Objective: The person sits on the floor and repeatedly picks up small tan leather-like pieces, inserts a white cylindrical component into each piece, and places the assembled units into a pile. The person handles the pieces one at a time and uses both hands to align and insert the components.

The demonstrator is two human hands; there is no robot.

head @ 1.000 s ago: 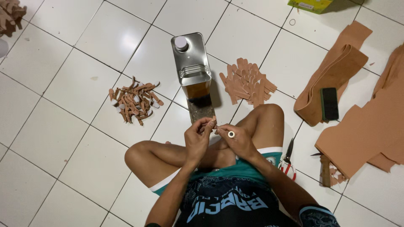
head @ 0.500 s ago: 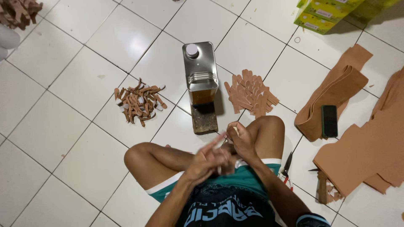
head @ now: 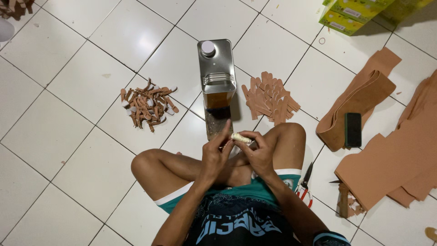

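- A person sits cross-legged on the white tiled floor (head: 59, 132), close to the near edge of the view, with bare knees spread and a dark printed shirt over green shorts.
- The left hand (head: 214, 157) and the right hand (head: 259, 155) meet just above the crossed shins, fingers touching.
- Both hands are closed on a small pale roll (head: 240, 137), pinched at its ends between fingertips; the left forefinger points up beside it.
- The roll sits over the lap, just in front of the near end of the metal can.
- Beside the right knee, red-handled scissors (head: 304, 187) lie on the floor, with a small dark tool (head: 342, 205) and a few scraps near them.
- Farther to the right, large tan sheets (head: 391, 164) spread toward the right edge of the floor.
- A folded tan band (head: 359, 100) lies beyond them, and a black phone (head: 353, 130) rests on its near end.
- Straight ahead of the hands stands a rectangular metal can (head: 217, 77) with a white cap (head: 208, 47) at its far end; a dark flat piece lies at its near end.
- Right of the can lies a pile of flat tan strips (head: 269, 96), just beside it.
- Left of the can, well apart, lies a heap of curled brown strips (head: 146, 105).
- At the far right corner stand yellow-green boxes (head: 359, 11).
- At the far left corner sits more brown material (head: 16, 7), partly cut off by the view.
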